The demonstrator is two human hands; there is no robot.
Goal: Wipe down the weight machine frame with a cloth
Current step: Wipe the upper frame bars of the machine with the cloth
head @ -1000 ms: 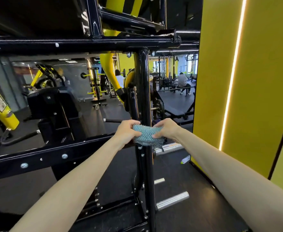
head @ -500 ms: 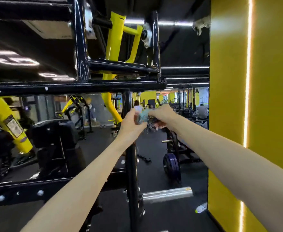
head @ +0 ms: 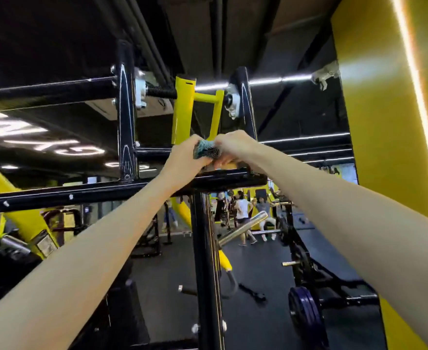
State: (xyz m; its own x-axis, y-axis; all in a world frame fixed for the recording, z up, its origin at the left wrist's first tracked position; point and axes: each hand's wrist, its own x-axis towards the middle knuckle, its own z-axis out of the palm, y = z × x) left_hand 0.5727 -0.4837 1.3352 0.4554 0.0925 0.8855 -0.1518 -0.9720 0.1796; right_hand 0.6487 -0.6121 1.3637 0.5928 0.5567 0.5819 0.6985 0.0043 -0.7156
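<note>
Left hand, right hand: each grip curled, pinching bunched cloth over end of frame crossbar. Yellow wall close on right; open floor beyond post.

The left forearm and right forearm, both bare, extend from the near corners up and away, meeting at the centre. The left hand is curled, knuckles up, gripping the left end of the cloth. The right hand holds its right end, and its fingertips seem to be tucked underneath, though blur obscures them.
</note>
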